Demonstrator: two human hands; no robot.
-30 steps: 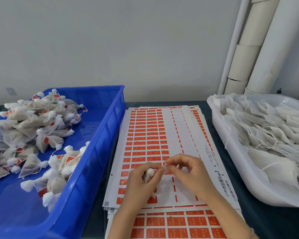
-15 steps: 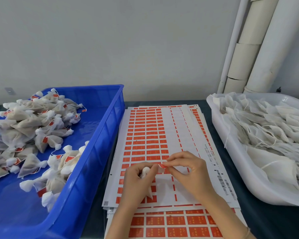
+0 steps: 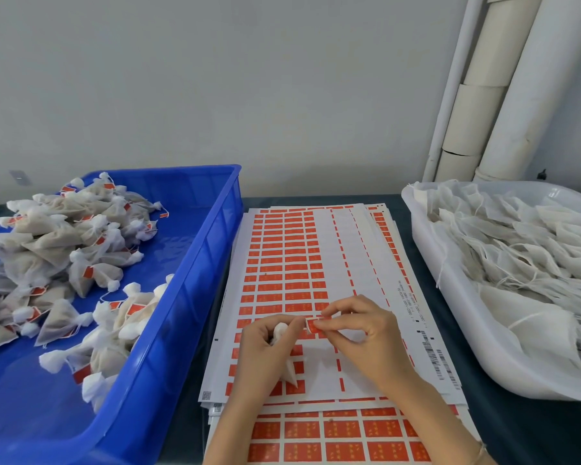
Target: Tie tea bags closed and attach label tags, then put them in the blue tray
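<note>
Orange tag (image 3: 312, 325) pinched between both your hands, left (image 3: 265, 347) also gripping the bag (image 3: 284, 350), right (image 3: 366, 333) over the sheets (image 3: 316, 263).

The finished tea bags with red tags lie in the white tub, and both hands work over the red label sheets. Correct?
No. The head view shows the tied mesh tea bags with red tags in the blue plastic tray; the rest is right.
</note>
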